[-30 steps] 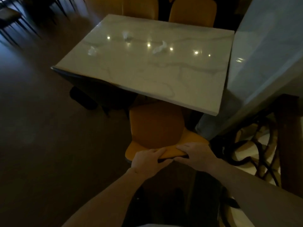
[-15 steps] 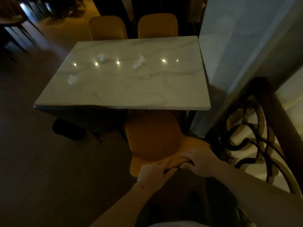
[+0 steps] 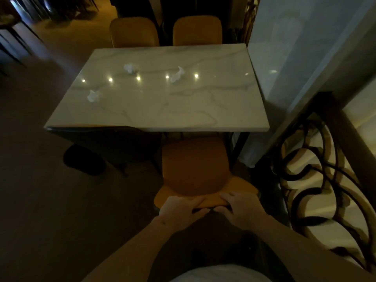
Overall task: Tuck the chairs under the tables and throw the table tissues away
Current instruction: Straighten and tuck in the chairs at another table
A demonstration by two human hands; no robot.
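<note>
At the near side of the marble table [image 3: 183,110], the left hand [image 3: 180,211] and right hand [image 3: 242,208] both gripped the orange chair [image 3: 194,165] by its top edge, fingers curled. Three crumpled tissues [image 3: 130,68] lay on the table.

Open floor [image 3: 40,200] lies left of the chair [image 3: 193,165]; railing [image 3: 317,159] crowds its right.

Both bare forearms reach forward from the bottom of the view and draw together toward the same grip, the hands side by side and close without touching. The left hand [image 3: 181,210] grips the chair back [image 3: 205,203] at its top edge, its fingers curled over the edge. Just beside it, the right hand [image 3: 241,208] grips the same edge, knuckles up and fingers wrapped over it, the wrist straight.
</note>
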